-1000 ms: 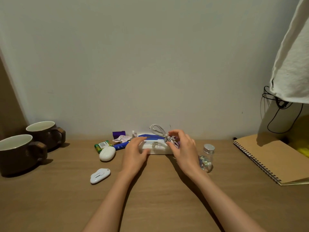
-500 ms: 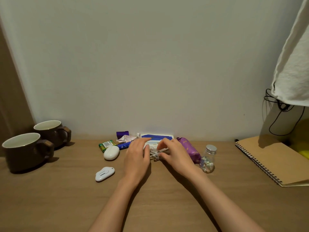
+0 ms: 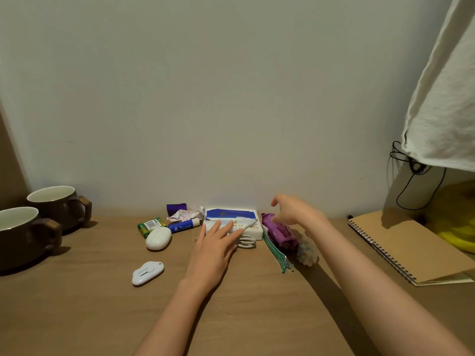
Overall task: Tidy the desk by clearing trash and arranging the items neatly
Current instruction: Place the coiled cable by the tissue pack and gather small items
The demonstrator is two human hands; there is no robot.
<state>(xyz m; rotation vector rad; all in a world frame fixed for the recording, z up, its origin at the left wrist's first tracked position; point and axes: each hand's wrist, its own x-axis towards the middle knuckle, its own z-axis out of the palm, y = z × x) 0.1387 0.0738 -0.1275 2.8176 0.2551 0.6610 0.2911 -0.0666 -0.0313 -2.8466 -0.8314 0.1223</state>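
My left hand (image 3: pixel 217 240) lies flat with straight fingers on the front of a white and blue tissue pack (image 3: pixel 231 217) by the wall. A coiled white cable (image 3: pixel 247 241) sits on the desk just right of its fingers. My right hand (image 3: pixel 293 210) hovers with loosely spread fingers above a purple packet (image 3: pixel 281 233) and holds nothing. A green zip pouch (image 3: pixel 276 251) lies beside the packet. A small glass bottle (image 3: pixel 307 251) is partly hidden behind my right forearm. Crumpled paper (image 3: pixel 183 215), a purple scrap (image 3: pixel 176 208), a blue tube (image 3: pixel 183 225) and green batteries (image 3: pixel 150 224) lie left of the pack.
Two brown mugs (image 3: pixel 28 232) stand at the left edge. A white oval case (image 3: pixel 158 238) and a white cloud-shaped gadget (image 3: pixel 147 273) lie on the wooden desk (image 3: pixel 77 304). A spiral notebook (image 3: pixel 408 249) lies at the right, under hanging white cloth (image 3: pixel 442 111) and black cord (image 3: pixel 411 181).
My right hand let go of the white cable, which now lies on the desk, and lifted to the right above the purple packet. My left hand slid slightly onto the tissue pack.
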